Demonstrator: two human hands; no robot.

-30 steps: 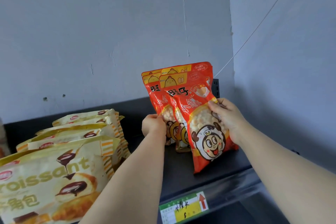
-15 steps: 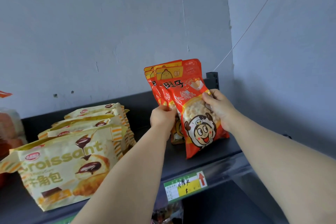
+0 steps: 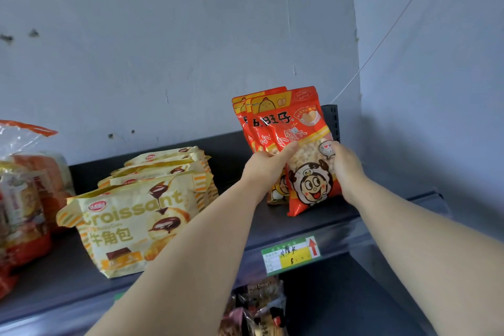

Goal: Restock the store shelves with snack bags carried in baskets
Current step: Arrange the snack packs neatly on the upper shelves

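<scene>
Clamping upright red plastic snack bags (image 3: 272, 114) between them, left hand (image 3: 266, 165) and right hand (image 3: 347, 165) steadied stack on dark metal shelf (image 3: 327, 215). Risk: front bag (image 3: 313, 188) looked free to slump forward on release.

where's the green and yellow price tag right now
In the head view, the green and yellow price tag is right of centre on the dark shelf's front edge, just below the red snack bags.

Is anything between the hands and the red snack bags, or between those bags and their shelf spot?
Nothing visible. The left hand and right hand grip the red snack bags, which stand on the shelf; the croissant bags lie apart to the left.
</scene>
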